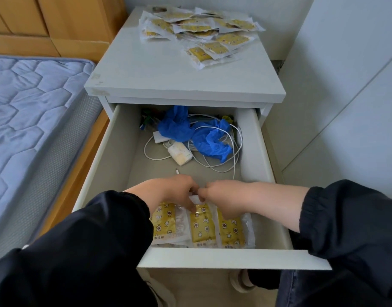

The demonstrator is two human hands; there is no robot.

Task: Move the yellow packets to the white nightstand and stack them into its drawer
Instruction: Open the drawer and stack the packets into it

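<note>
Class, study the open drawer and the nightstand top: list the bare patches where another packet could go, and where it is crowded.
Free: drawer floor between the charger and the yellow packets, plus its left strip; nightstand top's front and left. Crowded: drawer back (blue plastic, cables), drawer front (left hand, right hand gripping packets), top's back-right pile.

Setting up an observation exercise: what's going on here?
A person's left hand and right hand pinch the top edge of the middle yellow star-printed plastic packet, one of three lying side by side at the front of the open drawer of the white nightstand. A loose heap of similar packets lies on its top.
</note>
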